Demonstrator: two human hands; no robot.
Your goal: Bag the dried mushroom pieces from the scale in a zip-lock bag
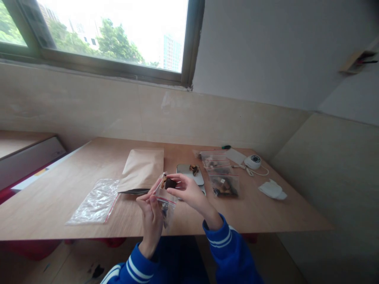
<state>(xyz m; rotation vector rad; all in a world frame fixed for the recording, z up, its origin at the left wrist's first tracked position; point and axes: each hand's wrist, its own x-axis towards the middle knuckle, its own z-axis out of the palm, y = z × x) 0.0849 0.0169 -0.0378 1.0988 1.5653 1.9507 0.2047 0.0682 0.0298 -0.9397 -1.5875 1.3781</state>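
My right hand [188, 191] pinches a dark-brown chunk [171, 184] between both hands, near the red-striped clear plastic bag [168, 212] my left hand [151, 211] pinches.

Your right fingers [181, 177] cover part of the dark piece [169, 184] and of the silver plate [182, 169] beyond. You can't identify the blurred contents [164, 209] of the small zip bag [169, 211]; the white square [222, 181] on the filled bag [226, 189] is too small to read. The bottom edge crops your sleeves [237, 252].
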